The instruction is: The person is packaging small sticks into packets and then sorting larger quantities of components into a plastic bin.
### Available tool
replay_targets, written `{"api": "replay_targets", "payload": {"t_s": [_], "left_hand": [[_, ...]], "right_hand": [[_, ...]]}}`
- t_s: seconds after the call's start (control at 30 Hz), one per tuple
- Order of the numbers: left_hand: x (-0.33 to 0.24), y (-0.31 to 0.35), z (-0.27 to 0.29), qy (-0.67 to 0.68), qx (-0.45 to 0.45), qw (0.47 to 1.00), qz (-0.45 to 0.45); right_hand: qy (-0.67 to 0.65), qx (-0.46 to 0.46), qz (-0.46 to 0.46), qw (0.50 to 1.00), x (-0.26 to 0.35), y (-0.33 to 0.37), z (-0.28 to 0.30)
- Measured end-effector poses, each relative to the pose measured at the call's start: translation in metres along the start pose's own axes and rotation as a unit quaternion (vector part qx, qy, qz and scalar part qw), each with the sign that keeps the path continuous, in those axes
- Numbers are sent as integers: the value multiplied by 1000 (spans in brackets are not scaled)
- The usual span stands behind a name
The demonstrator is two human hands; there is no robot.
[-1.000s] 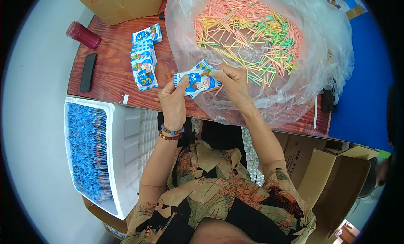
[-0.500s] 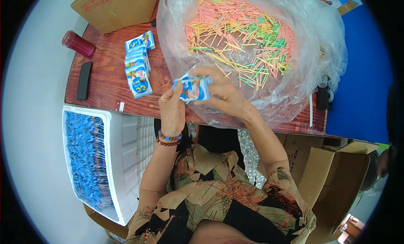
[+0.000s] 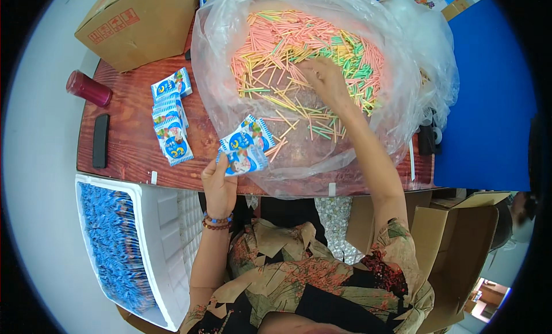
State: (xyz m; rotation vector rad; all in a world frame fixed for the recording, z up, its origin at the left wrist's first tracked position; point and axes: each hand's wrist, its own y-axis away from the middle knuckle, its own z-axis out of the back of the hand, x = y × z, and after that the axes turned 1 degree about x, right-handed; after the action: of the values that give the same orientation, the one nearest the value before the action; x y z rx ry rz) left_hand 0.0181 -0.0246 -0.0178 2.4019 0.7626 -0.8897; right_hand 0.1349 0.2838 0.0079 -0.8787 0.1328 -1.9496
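Red wooden surface [image 3: 129, 127] bears a clear plastic bag [image 3: 405, 75], spread presumably for your right hand [image 3: 324, 76], finger closure indiscernible, to reach pastel sticks [image 3: 282, 37]. Your left hand [image 3: 218, 185] pinches blue-and-white packets [image 3: 242, 160].

1. Spreads out as a reddish-brown table [image 3: 129, 147] with wood grain.
2. Bears a cardboard box [image 3: 138, 32] at the far left, marked in red on one side.
3. Supports a dark-red cup [image 3: 89, 88] near the left edge, with a flat black oblong [image 3: 100, 141] nearer the front.
4. Carries overlapping blue-and-white packets [image 3: 171, 118] between oblong and bag.
5. Lies largely covered, middle to right, by a wide clear plastic bag [image 3: 402, 69].
6. Has a small white strip [image 3: 153, 177] at the front edge.
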Motion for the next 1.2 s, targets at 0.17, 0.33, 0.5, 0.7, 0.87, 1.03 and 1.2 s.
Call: {"api": "replay_targets", "payload": {"t_s": [0.17,0.33,0.5,0.7,0.87,1.03,1.2], "left_hand": [[7,2,14,-31,26,999,-18],[-2,1,7,15,8,1000,4],[0,-2,12,24,25,999,9],[0,-2,15,23,36,999,9],[2,-2,15,36,42,998,4],[1,-2,12,33,7,999,3],[0,-3,12,39,14,999,5]], "right_hand": [[315,-18,96,944,-32,-43,-7],[367,19,127,922,-44,-62,-14],[346,-20,178,921,-53,-61,-20],[319,-11,141,937,-57,-56,-25],[238,-40,144,960,-65,-48,-21],[52,-56,-31,997,-43,-33,-15],[-308,-16,-187,933,12,3,0]]}}
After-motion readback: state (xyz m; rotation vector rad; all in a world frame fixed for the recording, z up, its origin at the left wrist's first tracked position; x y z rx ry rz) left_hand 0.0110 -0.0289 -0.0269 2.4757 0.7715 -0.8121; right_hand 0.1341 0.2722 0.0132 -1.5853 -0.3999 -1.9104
